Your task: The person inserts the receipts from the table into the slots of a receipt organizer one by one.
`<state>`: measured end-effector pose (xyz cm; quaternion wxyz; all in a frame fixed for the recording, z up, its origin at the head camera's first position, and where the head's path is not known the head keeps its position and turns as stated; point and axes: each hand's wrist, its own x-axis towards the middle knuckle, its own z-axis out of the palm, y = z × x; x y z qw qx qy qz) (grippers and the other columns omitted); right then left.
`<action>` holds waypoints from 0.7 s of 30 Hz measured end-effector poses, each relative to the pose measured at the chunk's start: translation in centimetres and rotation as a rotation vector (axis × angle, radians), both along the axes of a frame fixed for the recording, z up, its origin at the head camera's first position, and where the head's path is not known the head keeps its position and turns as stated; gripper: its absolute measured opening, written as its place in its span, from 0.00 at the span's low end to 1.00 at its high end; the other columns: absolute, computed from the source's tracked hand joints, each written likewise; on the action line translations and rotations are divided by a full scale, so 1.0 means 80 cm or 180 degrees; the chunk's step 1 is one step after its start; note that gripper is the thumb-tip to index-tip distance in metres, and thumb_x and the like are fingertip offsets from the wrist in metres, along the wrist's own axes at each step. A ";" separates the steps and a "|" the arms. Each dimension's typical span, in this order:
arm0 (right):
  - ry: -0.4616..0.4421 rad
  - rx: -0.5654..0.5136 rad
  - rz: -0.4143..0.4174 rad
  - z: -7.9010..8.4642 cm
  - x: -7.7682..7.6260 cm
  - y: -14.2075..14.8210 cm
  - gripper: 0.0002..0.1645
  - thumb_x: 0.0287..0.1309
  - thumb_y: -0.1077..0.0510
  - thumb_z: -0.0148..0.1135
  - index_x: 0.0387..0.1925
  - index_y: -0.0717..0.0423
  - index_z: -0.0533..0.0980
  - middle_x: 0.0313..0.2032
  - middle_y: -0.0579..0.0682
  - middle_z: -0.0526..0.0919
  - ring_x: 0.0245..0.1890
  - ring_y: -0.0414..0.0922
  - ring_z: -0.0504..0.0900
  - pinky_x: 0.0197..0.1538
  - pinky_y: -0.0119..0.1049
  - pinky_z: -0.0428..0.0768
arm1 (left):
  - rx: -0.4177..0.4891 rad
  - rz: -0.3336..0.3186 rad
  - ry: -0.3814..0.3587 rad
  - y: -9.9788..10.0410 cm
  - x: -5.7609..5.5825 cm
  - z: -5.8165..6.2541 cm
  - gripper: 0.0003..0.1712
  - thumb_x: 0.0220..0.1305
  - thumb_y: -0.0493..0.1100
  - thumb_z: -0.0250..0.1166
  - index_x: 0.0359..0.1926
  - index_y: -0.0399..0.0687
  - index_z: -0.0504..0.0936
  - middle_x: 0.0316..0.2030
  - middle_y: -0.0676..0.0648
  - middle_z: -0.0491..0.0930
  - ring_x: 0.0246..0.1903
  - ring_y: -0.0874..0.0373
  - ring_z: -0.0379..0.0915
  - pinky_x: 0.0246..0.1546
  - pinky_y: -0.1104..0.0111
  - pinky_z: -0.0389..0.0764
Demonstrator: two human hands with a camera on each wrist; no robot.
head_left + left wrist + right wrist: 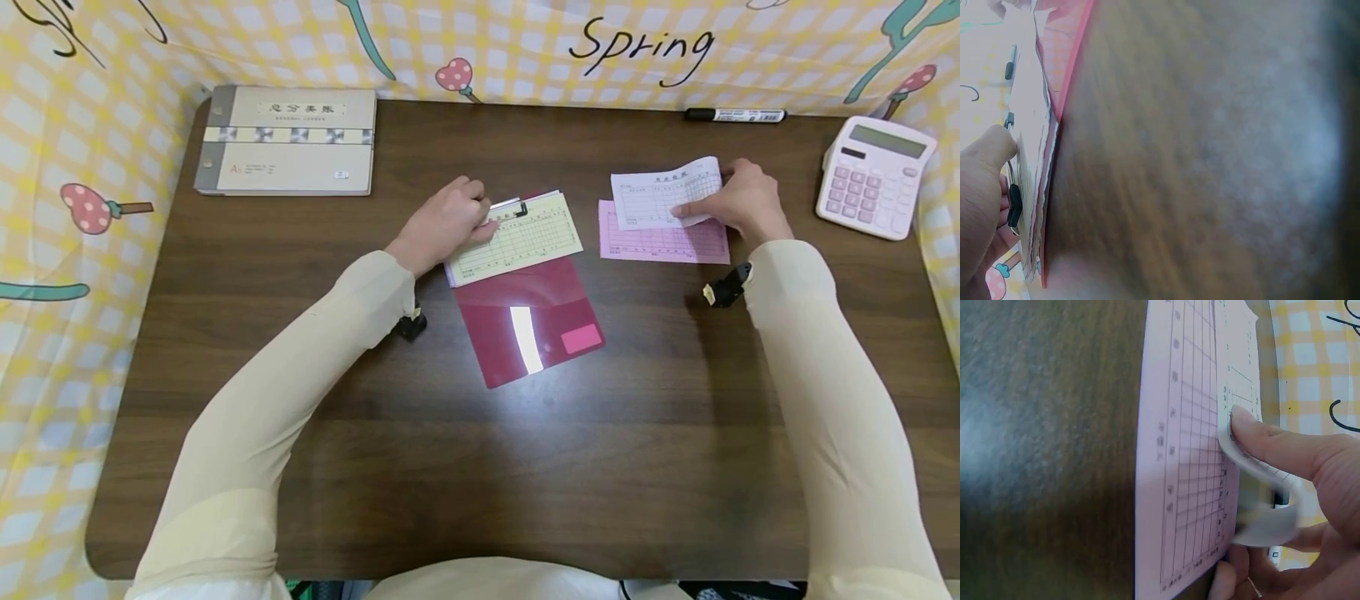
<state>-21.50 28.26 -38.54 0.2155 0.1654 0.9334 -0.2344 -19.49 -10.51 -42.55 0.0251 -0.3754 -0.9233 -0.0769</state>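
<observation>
A magenta clipboard [491, 333] lies tilted at the middle of the table, with yellowish and other printed forms [528, 237] at its top under a wire clip [522, 210] with black tips. My left hand [448, 218] grips the clipboard's top edge at the clip; in the left wrist view its thumb [994, 147] rests at the clip above the stack of sheets. To the right, my right hand [742, 200] pinches the right end of a white printed form [648, 200], which curls up there. Beneath it lies a pink form [667, 246], partly covered.
A grey ledger book [292, 158] lies at the back left. A black-capped marker [738, 116] lies along the back edge, and a pink calculator [873, 179] stands at the right. Yellow checked cloth [517, 50] borders the table at the back and sides.
</observation>
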 end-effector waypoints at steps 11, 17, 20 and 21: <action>0.0290 -0.0178 -0.0346 -0.004 0.004 0.008 0.55 0.44 0.46 0.77 0.68 0.64 0.59 0.59 0.60 0.68 0.60 0.54 0.62 0.59 0.45 0.69 | 0.0097 0.0005 0.0034 0.000 -0.002 -0.002 0.19 0.69 0.45 0.58 0.43 0.30 0.84 0.37 0.38 0.78 0.37 0.47 0.71 0.43 0.63 0.78; 0.0555 -0.0125 -0.0354 -0.003 0.012 0.018 0.62 0.38 0.41 0.78 0.69 0.60 0.56 0.45 0.46 0.70 0.51 0.49 0.67 0.53 0.40 0.68 | 0.0114 -0.0017 0.0026 -0.001 -0.001 -0.001 0.19 0.68 0.44 0.59 0.41 0.30 0.85 0.36 0.38 0.78 0.36 0.46 0.70 0.42 0.63 0.78; 0.0624 -0.0241 -0.0473 -0.005 0.019 0.021 0.59 0.42 0.39 0.75 0.70 0.58 0.57 0.43 0.42 0.70 0.46 0.42 0.69 0.50 0.35 0.69 | 0.0105 -0.0044 -0.0010 -0.001 -0.002 0.000 0.19 0.68 0.44 0.59 0.40 0.30 0.85 0.35 0.38 0.77 0.35 0.46 0.69 0.42 0.62 0.77; 0.0654 -0.0336 -0.0529 -0.007 0.022 0.022 0.55 0.45 0.40 0.74 0.68 0.59 0.59 0.41 0.41 0.71 0.43 0.39 0.71 0.48 0.34 0.72 | 0.0104 -0.0054 -0.0028 -0.001 -0.002 0.000 0.19 0.68 0.45 0.59 0.40 0.30 0.85 0.35 0.38 0.77 0.35 0.46 0.69 0.42 0.62 0.77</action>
